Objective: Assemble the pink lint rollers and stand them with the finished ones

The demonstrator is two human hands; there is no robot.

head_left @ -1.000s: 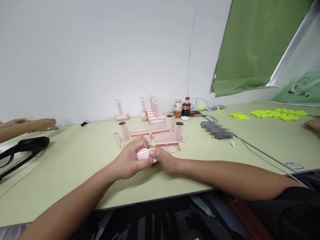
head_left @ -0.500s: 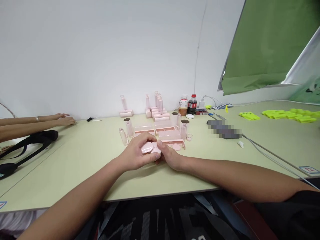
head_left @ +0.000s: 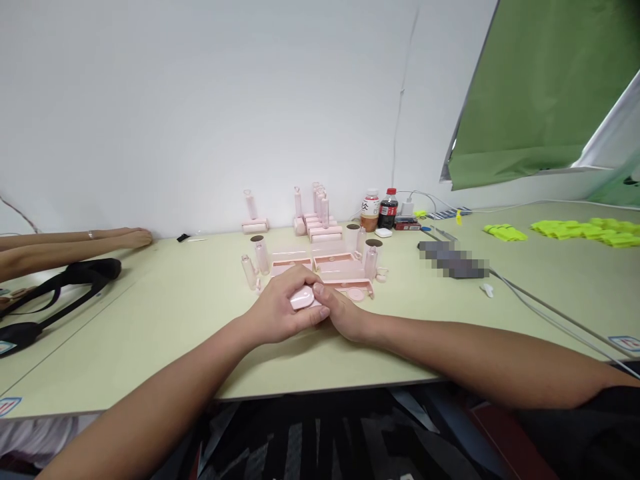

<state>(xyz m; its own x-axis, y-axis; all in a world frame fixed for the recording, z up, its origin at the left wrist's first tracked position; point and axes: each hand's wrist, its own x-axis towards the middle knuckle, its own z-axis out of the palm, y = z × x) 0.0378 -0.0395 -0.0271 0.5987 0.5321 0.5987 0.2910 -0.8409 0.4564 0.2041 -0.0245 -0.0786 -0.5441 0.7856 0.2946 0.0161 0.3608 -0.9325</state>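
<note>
Close together above the near part of the table, my left hand (head_left: 281,305) and my right hand (head_left: 345,312) are both closed around a glossy pale pink plastic piece (head_left: 301,298). Most of that piece is covered by my fingers, so its exact kind stays hidden. Just beyond my hands lie open pink trays (head_left: 336,261) and a flat pink disc (head_left: 355,294). Clear pink bottles (head_left: 371,263) stand at both sides of the trays, with a small pink ring-shaped part (head_left: 381,274) at the right.
Pink rollers and upright handles (head_left: 325,232) stand by the wall. A cola bottle (head_left: 388,210) and a tea bottle (head_left: 370,210) are behind. Yellow cloths (head_left: 505,233) lie right, near a blurred grey object (head_left: 453,259). Another person's hands (head_left: 137,238) rest left beside a black strap (head_left: 95,270).
My fingers have closed further over the pink piece, and less of its right part shows. The other person's hands have drawn together. The view has shifted slightly.
</note>
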